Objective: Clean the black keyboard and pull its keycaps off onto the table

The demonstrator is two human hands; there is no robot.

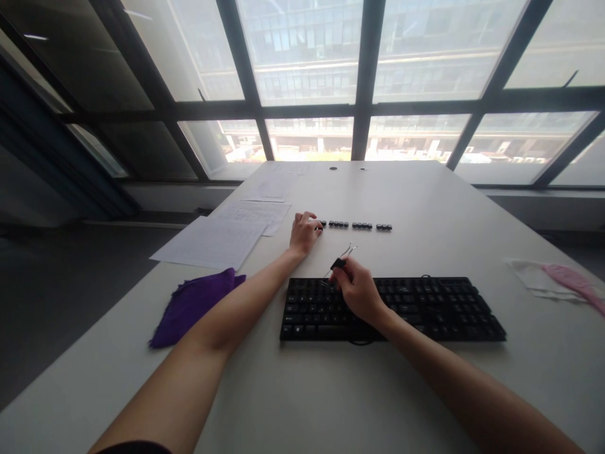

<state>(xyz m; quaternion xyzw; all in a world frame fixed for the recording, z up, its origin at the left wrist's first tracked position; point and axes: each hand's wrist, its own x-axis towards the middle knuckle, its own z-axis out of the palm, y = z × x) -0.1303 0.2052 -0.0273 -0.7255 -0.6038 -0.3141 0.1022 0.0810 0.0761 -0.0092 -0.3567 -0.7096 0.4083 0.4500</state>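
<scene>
My left hand [305, 232] reaches past the keyboard, its fingers curled down and closed on a small black keycap [319, 226] at the left end of a row. The rest of that row, several keycaps in small groups [362, 226], runs to the right along the table. My right hand [359, 287] grips the black handle of a wire keycap puller [338, 263], with thin metal prongs sticking out at both ends. It is held over the upper left part of a black keyboard [425, 309]. The top row of keys is partly hidden by my right hand.
A folded purple cloth [193, 306] lies beside my left forearm. White paper sheets [212, 243] cover the table's left edge. At the right edge lie a white and pink cloth [562, 280]. Large windows [302, 57] stand beyond the white table [416, 189].
</scene>
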